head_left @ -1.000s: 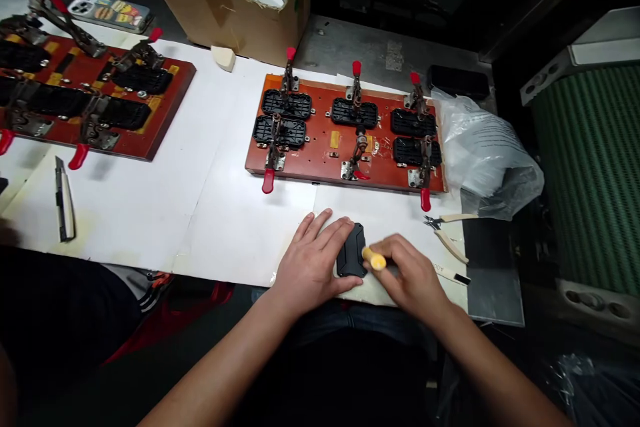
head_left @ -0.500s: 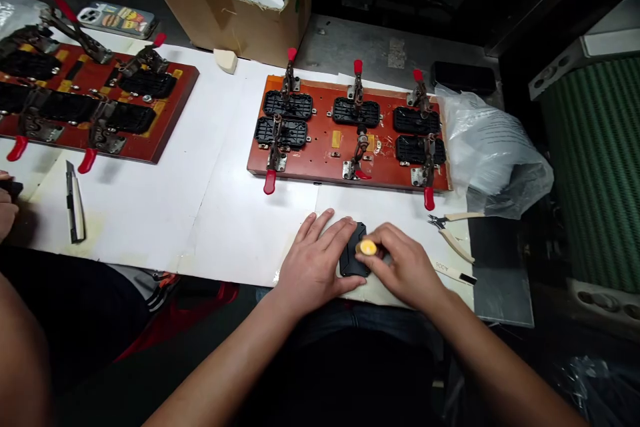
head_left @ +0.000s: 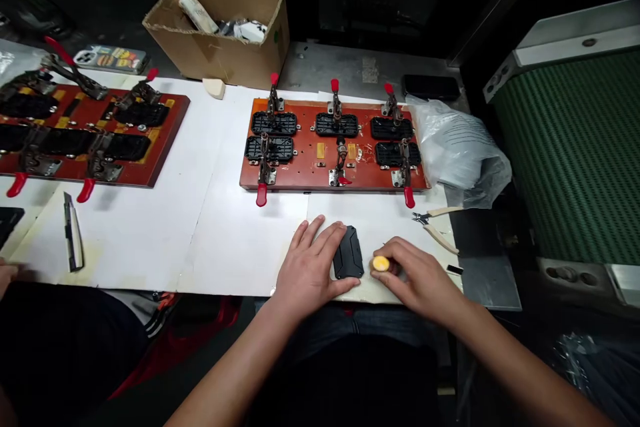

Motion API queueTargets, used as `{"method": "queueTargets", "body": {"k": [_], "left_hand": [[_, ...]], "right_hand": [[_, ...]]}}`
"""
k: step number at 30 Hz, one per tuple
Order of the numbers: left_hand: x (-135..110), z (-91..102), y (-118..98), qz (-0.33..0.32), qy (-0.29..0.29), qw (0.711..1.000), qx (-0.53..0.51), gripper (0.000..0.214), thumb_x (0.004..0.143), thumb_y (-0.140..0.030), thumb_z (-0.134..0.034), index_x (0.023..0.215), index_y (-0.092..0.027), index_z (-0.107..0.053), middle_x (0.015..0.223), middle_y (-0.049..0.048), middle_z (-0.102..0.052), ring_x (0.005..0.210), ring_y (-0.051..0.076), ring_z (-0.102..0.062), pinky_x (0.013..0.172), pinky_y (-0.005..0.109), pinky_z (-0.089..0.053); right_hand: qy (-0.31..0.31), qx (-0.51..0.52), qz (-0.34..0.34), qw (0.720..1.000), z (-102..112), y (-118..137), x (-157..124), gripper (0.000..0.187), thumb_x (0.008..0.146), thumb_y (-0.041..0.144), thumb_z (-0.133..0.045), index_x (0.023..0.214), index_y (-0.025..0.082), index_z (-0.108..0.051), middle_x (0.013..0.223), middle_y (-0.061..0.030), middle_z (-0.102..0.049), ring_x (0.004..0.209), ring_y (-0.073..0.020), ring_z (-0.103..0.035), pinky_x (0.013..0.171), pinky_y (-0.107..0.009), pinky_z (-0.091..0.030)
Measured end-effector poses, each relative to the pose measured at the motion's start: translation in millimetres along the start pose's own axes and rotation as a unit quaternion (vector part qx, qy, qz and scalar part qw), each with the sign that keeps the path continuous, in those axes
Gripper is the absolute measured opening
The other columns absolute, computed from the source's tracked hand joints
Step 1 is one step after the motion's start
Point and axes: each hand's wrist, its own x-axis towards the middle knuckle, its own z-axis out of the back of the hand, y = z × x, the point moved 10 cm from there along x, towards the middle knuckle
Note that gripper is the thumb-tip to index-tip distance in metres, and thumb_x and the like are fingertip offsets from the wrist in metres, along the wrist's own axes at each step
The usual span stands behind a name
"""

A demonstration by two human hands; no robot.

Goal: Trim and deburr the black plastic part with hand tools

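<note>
At the near edge of the bench [head_left: 150, 240], a black plastic cover [head_left: 349, 253] lies flat on white paper, between both hands. Left hand [head_left: 310, 267]: fingers spread, resting against the cover's left side, palm on the paper, not closed around it. Right hand [head_left: 420, 277]: grip closed on a yellow-capped tool [head_left: 381, 263], its tip just beside the cover's right edge. Beyond the cover: red clamp board [head_left: 333, 147] carrying black parts. Right of it: plastic bag [head_left: 455, 147], cutters [head_left: 435, 227]. Far left: second red board [head_left: 80, 133], knife [head_left: 73, 230]
</note>
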Motion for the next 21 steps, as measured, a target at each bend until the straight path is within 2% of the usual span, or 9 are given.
{"method": "queueTargets", "body": {"k": [3,5,6,8,12,15,18,20,21], "left_hand": [[-1.3,-0.7,0.2,-0.001,-0.002,1.0,0.003,0.097,0.084,-0.062,-0.077,0.161,-0.023,-0.033,0.165,0.0041,-0.049,0.16,0.035,-0.028,0.134,0.059,-0.02],[-2.3,-0.7,0.1,0.001,-0.009,1.0,0.009,0.098,0.082,-0.059,-0.08,0.161,-0.023,-0.033,0.164,0.0054,-0.05,0.159,0.036,-0.03,0.134,0.061,-0.023],[-2.7,-0.5,-0.3,0.0,-0.013,1.0,0.012,0.098,0.082,-0.058,-0.081,0.16,-0.023,-0.033,0.164,0.0062,-0.05,0.159,0.036,-0.031,0.133,0.062,-0.024],[-3.6,0.1,-0.9,-0.004,-0.022,1.0,0.021,0.098,0.081,-0.056,-0.082,0.16,-0.023,-0.034,0.165,0.0081,-0.049,0.159,0.037,-0.032,0.132,0.063,-0.026],[-6.8,1.5,0.0,-0.016,-0.03,0.999,0.031,0.099,0.083,-0.053,-0.082,0.161,-0.022,-0.029,0.165,0.0123,-0.048,0.16,0.038,-0.032,0.131,0.066,-0.028],[-8.9,1.9,-0.1,-0.025,-0.035,0.998,0.035,0.095,0.087,-0.052,-0.078,0.161,-0.022,-0.027,0.166,0.014,-0.046,0.16,0.037,-0.031,0.131,0.066,-0.029],[-8.4,1.1,-0.8,-0.033,-0.034,0.998,0.04,0.092,0.089,-0.05,-0.075,0.161,-0.022,-0.026,0.167,0.0142,-0.045,0.161,0.036,-0.03,0.131,0.066,-0.029],[-6.6,-0.1,-0.5,-0.032,-0.025,0.998,0.044,0.09,0.091,-0.049,-0.073,0.162,-0.022,-0.025,0.168,0.0134,-0.044,0.162,0.034,-0.028,0.132,0.065,-0.028],[-5.5,-0.3,-0.2,-0.03,-0.02,0.998,0.048,0.088,0.092,-0.049,-0.072,0.163,-0.023,-0.025,0.168,0.013,-0.043,0.162,0.034,-0.027,0.132,0.065,-0.028]], "right_hand": [[-0.14,-0.039,-0.031,0.989,55.6,2.8,31.9,0.021,0.098,0.041,-0.07,0.111,0.026,-0.063,0.093,0.0013,-0.068,0.079,-0.0141,-0.065,0.075,-0.026,-0.051],[-0.204,-0.09,-0.069,0.972,85.8,4.0,68.5,0.034,0.097,0.049,-0.07,0.121,0.026,-0.063,0.095,0.0002,-0.073,0.083,-0.0168,-0.069,0.077,-0.028,-0.052],[-0.208,-0.123,-0.096,0.966,95.0,2.7,91.0,0.04,0.098,0.051,-0.068,0.127,0.024,-0.062,0.099,-0.0021,-0.075,0.087,-0.0194,-0.071,0.079,-0.029,-0.052],[-0.155,-0.21,-0.156,0.953,101.3,-4.5,137.3,0.049,0.099,0.051,-0.065,0.133,0.016,-0.059,0.107,-0.0123,-0.078,0.097,-0.0281,-0.074,0.083,-0.036,-0.054],[-0.106,-0.216,-0.162,0.957,106.4,-8.3,189.6,0.039,0.093,0.041,-0.074,0.11,0.007,-0.07,0.108,-0.0259,-0.077,0.102,-0.0374,-0.074,0.085,-0.04,-0.054],[-0.128,-0.187,-0.142,0.964,112.9,-0.9,174.0,0.049,0.099,0.05,-0.064,0.118,0.006,-0.067,0.116,-0.0281,-0.074,0.107,-0.0366,-0.072,0.089,-0.041,-0.052],[-0.137,-0.145,-0.12,0.972,105.5,11.8,110.8,0.041,0.107,0.05,-0.047,0.111,0.014,-0.066,0.11,-0.0164,-0.076,0.099,-0.0266,-0.071,0.085,-0.034,-0.05],[-0.079,-0.07,-0.101,0.989,69.8,14.6,47.8,0.034,0.106,0.044,-0.049,0.088,0.02,-0.064,0.083,-0.0011,-0.073,0.077,-0.0165,-0.067,0.071,-0.026,-0.047],[-0.004,0.054,-0.078,0.995,34.5,15.1,11.8,0.033,0.105,0.042,-0.052,0.082,0.021,-0.062,0.079,0.0017,-0.07,0.073,-0.0142,-0.064,0.066,-0.023,-0.044]]}}
